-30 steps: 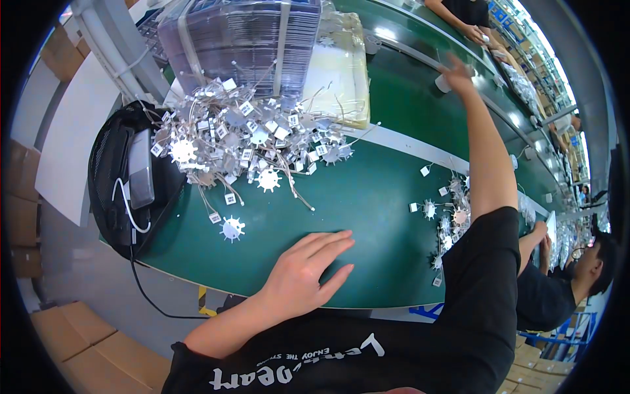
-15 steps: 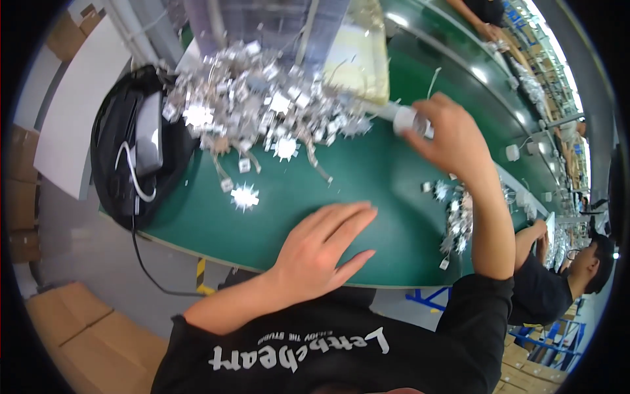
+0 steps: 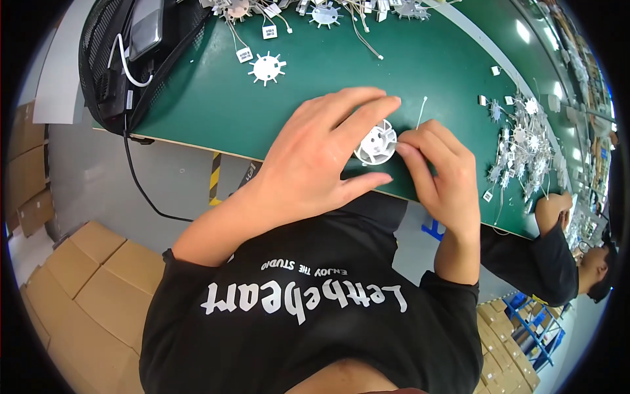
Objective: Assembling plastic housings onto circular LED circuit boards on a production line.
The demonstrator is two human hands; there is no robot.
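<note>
- There, over the near part of the green tabletop [image 3: 216,118], sat the round white plastic housing [image 3: 376,143], right between the person's two hands!
- The left hand [image 3: 321,148] came in wide, thumb and fingers well apart, curved around the housing's left side; probably a fence to steady it, though firm contact was hard to tell.
- And the right hand [image 3: 436,167]: thumb and fingertips drawn together in a pinch at the rim's right edge, apparently to give fine control without covering the face.
- The way it pointed? Spoked face up toward the head camera, its centre axis roughly along the line of sight; a round face, so no long axis showed across it.
- A thin white cable with a small pale tip [image 3: 422,113] rose behind the right hand, pointing away from the person and leaning slightly right; where it joined, hidden.
- Out front, one flat white star-shaped piece [image 3: 267,68] lay alone, and a silvery heap of wired parts [image 3: 325,14] crowded the upper edge.
- Off to the right, a second cluster of silvery wired parts [image 3: 522,141], likely set aside to leave working room; beyond it, a co-worker's hand [image 3: 552,213].
</note>
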